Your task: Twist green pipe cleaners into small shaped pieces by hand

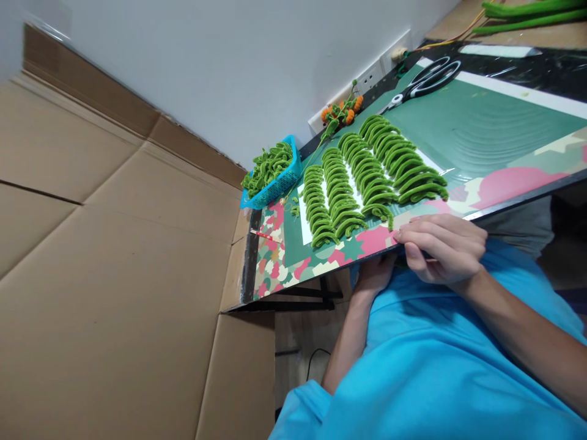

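Observation:
My right hand point(443, 247) is at the table's front edge, its fingers curled together and closed. What lies in its grip, if anything, is hidden. Just beyond its fingertips is the end of a bent green chenille stem point(380, 211), the nearest piece of a row; whether they touch I cannot tell. My left hand point(378, 272) is lower, against the edge beside the right one, with its fingers mostly hidden. Several rows of curved green chenille stem pieces point(360, 168) lie on a white sheet point(308, 231) over a green cutting mat point(499, 125).
A blue basket point(275, 186) of green chenille pieces stands at the table's far left. Behind the rows lie black-handled scissors point(424, 82) and an orange-and-green chenille plant point(342, 114). Long green stems point(536, 9) are at top right. Cardboard point(114, 305) walls the left side.

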The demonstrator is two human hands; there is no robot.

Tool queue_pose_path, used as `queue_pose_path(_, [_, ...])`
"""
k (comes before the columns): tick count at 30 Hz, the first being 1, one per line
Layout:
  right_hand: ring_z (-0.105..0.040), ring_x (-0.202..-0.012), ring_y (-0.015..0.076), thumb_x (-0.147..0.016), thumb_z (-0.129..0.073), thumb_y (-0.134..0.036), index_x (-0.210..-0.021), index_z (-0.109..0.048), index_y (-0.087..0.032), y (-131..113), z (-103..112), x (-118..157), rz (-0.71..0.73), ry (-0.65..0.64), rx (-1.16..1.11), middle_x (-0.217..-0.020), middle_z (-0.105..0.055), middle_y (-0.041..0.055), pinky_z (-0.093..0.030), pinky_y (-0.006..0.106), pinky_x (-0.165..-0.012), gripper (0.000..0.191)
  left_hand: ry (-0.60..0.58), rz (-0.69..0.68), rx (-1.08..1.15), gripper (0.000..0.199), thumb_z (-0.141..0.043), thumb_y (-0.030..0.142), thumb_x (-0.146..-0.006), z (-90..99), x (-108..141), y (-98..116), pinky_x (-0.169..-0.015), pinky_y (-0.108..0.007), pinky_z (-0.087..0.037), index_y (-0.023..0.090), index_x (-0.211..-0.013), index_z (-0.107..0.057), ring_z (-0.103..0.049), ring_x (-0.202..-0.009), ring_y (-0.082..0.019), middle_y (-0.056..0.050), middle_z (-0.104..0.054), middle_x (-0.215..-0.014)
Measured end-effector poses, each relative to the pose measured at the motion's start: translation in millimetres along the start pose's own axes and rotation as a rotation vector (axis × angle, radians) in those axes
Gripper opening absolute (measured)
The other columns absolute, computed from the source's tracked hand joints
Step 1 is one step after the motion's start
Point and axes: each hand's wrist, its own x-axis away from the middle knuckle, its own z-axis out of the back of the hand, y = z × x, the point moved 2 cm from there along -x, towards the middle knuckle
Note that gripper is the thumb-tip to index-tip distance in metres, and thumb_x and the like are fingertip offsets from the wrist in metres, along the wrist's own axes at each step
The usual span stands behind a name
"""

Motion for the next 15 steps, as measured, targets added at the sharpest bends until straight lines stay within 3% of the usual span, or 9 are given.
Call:
queue_pose_path(8, [-0.074,-0.077,0.0189,-0.092,-0.066,-0.015,-0.102,-0.07,-0.019,-0.5,-1.1,0.9,0.021,0.017,-0.009,-0.082,-0.078,0.0032,-0.061,0.031,-0.075,0.011,-0.005,0.01,-0.017,0.057,-0.051,0.055,-0.107,-0.6,-0.6,-2.4,-0.14,-0.05,-0.03,0.03,-0.158,-0.056,-0.041,-0.164,-0.03,-0.003,-0.049,-0.173])
queue_pose_path(15, [-0.074,-0.077,0.0175,-0.094,-0.064,-0.018,-0.102,-0.07,-0.022,-0.9,-0.6,0.7,0.003,0.005,-0.01,-0.082,-0.078,0.0011,-0.061,0.031,-0.077,0.011,0.026,-0.009,0.029,0.054,-0.055,0.052,-0.107,-1.4,-0.9,-3.8,-0.139,-0.052,-0.03,0.028,-0.155,-0.06,-0.044,-0.162,-0.032,-0.005,-0.052,-0.17])
